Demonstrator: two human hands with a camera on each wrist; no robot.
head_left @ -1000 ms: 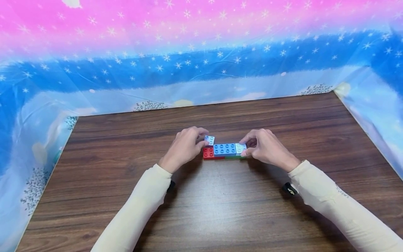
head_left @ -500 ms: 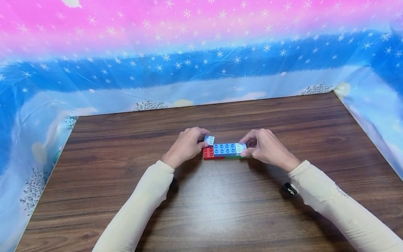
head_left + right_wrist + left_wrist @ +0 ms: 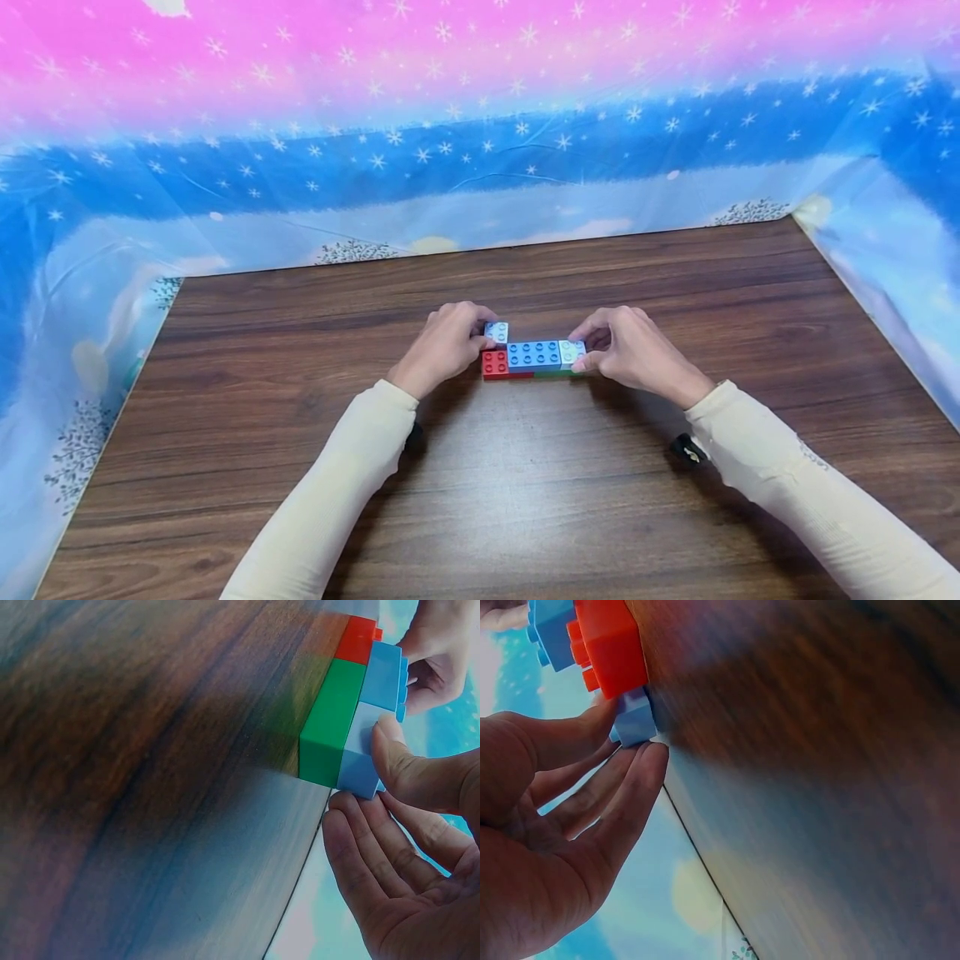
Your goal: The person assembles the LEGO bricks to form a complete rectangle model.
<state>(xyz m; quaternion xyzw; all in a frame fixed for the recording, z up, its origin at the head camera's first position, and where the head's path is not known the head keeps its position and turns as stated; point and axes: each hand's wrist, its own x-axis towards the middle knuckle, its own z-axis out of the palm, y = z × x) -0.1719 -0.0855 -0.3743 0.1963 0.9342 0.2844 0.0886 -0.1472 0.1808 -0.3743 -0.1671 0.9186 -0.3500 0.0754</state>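
Barely any change: my left hand (image 3: 444,343) still pinches the small pale brick (image 3: 497,332) beside the red brick (image 3: 495,363); my right hand (image 3: 628,347) keeps gripping the white end brick (image 3: 572,353), so nothing's seated yet.

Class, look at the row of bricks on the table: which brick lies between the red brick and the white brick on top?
The blue brick lies between the red brick and the white brick, clearest in the head view.

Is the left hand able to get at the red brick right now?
Probably yes: the left hand pinches a small pale blue brick right beside the red brick, with nothing between.
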